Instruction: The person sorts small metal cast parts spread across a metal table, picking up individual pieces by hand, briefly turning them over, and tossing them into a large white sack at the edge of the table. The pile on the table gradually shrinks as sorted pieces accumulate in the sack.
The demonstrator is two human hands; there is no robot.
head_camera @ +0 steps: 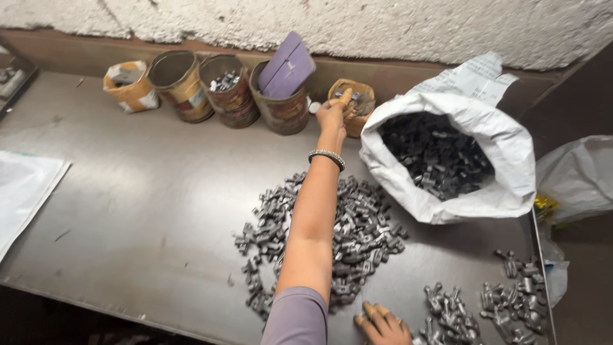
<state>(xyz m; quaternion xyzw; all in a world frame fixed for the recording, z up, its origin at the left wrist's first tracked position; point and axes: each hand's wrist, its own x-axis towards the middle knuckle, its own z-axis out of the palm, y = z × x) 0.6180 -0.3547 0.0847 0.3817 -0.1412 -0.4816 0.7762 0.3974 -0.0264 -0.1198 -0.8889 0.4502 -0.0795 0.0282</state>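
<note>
Right hand [383, 324] flat on table [140, 204]; left hand [333, 116] outstretched, perhaps gripping tin [355, 105].

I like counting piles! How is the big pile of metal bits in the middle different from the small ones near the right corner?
The middle pile is much larger and heaped thick; the corner pieces are fewer and spread in loose clumps. The left arm stretches over the middle pile, its left hand at a small tin; the right hand rests beside the corner pieces. Both are grey metal parts on one table.

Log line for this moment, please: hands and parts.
left hand: reaching to small can at wall | right hand: resting on table by metal parts pile | white sack: open
</note>
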